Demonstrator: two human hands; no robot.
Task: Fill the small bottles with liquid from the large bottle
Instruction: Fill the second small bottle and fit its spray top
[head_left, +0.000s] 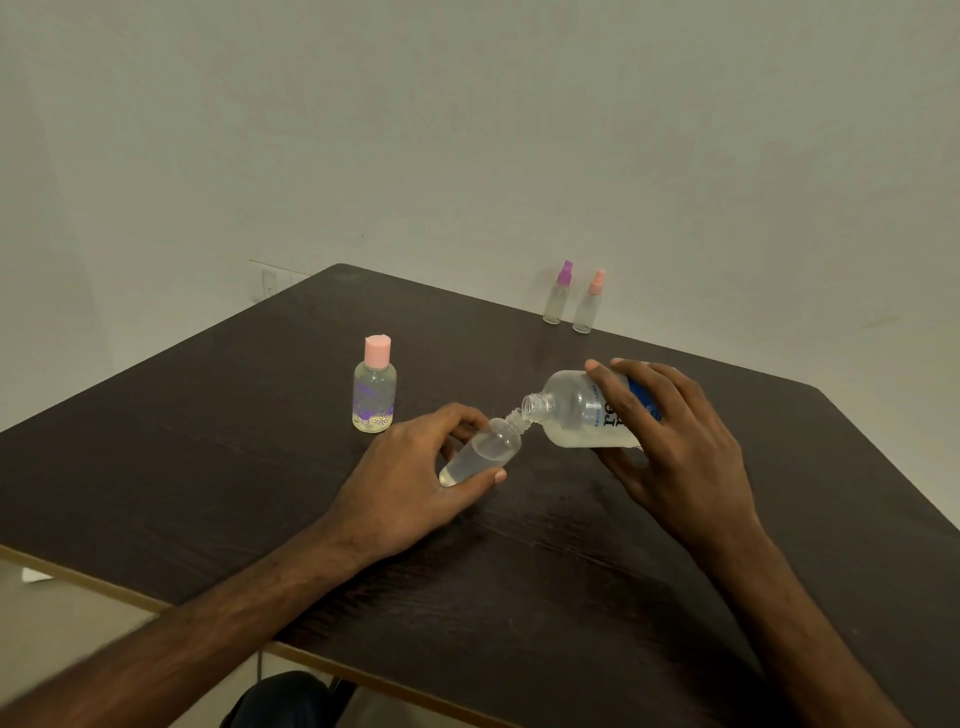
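My right hand (675, 441) grips the large clear bottle (576, 410) with a blue label, tipped on its side with its open neck pointing left. My left hand (410, 478) holds a small clear uncapped bottle (488, 449), tilted so that its mouth meets the large bottle's neck. Clear liquid lies in the lower part of both. Another small bottle with a pink cap (375, 387) stands upright to the left, holding liquid.
Two small spray bottles stand at the far table edge by the wall, one with a purple top (558, 293) and one with a pink top (589, 304). The dark wooden table (519, 597) ends at a near edge running diagonally at the lower left.
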